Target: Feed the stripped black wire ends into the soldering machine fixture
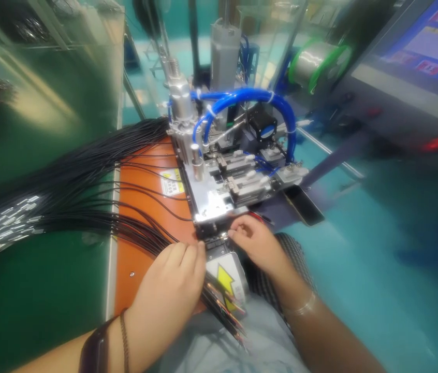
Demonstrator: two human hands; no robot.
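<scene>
My left hand (180, 274) is closed around a bundle of black cables (217, 303), whose stripped ends with bare wire tips poke out below it toward my lap. My right hand (252, 235) has its thumb and fingertips pinched together at the front edge of the metal machine (209, 199). Whatever sits in that pinch is too small to make out. Between the two hands lies a small dark fixture (217, 246) at the machine's front. Just below is a white cover with a yellow arrow (225, 280).
A thick sheaf of black cables (75, 160) runs from the green table (67, 290) across the orange surface (145, 202). Blue tubing (250, 96) arches over the machine. A dark phone-like slab (304, 204), a green wire spool (316, 65) and a lit screen (428, 46) are to the right.
</scene>
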